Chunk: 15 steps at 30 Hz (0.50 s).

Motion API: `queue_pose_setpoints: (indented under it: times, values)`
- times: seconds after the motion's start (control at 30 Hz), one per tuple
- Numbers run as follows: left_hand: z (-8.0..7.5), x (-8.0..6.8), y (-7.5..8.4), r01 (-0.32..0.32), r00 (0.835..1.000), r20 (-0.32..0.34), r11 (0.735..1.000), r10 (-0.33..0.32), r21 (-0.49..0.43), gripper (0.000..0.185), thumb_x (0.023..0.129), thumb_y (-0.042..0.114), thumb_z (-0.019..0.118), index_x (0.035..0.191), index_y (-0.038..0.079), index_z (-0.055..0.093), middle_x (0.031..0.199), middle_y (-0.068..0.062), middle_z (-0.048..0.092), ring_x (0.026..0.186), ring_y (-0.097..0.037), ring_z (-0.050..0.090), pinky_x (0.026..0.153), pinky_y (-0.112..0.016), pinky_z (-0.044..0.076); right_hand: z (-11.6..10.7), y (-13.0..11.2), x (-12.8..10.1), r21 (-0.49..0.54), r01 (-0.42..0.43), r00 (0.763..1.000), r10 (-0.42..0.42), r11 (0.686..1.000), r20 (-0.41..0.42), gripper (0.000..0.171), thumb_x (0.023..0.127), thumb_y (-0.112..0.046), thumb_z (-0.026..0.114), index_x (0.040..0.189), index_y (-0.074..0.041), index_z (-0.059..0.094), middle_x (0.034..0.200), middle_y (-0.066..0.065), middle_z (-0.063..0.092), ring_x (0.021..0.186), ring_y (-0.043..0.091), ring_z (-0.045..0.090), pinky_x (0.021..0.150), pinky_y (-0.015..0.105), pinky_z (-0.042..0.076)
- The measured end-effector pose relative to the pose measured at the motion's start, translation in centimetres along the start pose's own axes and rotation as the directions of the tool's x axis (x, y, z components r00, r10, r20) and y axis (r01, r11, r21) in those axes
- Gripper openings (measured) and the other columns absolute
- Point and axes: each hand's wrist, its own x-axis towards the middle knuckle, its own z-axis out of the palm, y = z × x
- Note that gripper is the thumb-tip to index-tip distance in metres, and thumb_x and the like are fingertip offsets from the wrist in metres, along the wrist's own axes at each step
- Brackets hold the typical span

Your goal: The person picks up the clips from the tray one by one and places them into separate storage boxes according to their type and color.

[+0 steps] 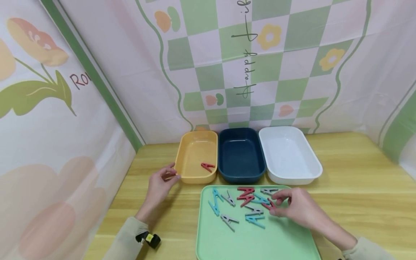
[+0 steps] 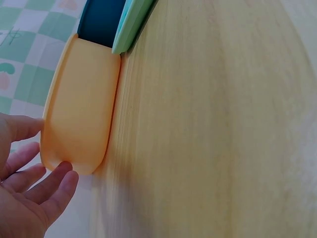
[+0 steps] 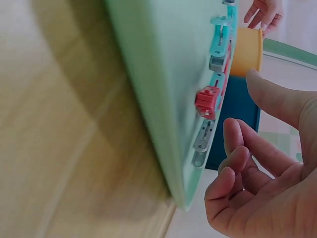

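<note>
My left hand (image 1: 169, 174) (image 2: 29, 173) lies open on the wooden table at the front left corner of a yellow tray (image 1: 191, 139) (image 2: 81, 119), fingertips at its rim. A single red clothespin (image 1: 207, 166) lies inside that tray. My right hand (image 1: 280, 206) (image 3: 247, 134) hovers over the right part of a green tray (image 1: 256, 242) (image 3: 148, 74), fingers loosely curled and holding nothing. Its thumb and forefinger are on either side of a red clothespin (image 1: 269, 205) (image 3: 207, 101). Several red, teal and grey clothespins (image 1: 246, 196) are scattered on the green tray.
A navy tray (image 1: 240, 171) (image 2: 101, 22) and a white tray (image 1: 289, 173) stand in a row to the right of the yellow one, behind the green tray. Patterned cloth walls close in the table at the left, back and right.
</note>
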Motion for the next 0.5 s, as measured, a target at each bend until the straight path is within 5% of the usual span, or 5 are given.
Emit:
queue_pose_setpoints:
  times: [0.5]
  values:
    - [0.06, 0.03, 0.11, 0.014, 1.000, -0.001, 1.000, -0.014, 0.004, 0.018, 0.089, -0.001, 0.082, 0.102, -0.006, 0.072, 0.141, -0.019, 0.065, 0.106, -0.039, 0.073, 0.086, -0.029, 0.064, 0.54, 0.68, -0.21, -0.073, -0.019, 1.000, 0.020, 0.997, 0.011, 0.033, 0.068, -0.023, 0.099, 0.094, -0.015, 0.080, 0.078, -0.009, 0.066, 0.074, 0.014, 0.056, 0.060, 0.025, 0.043]
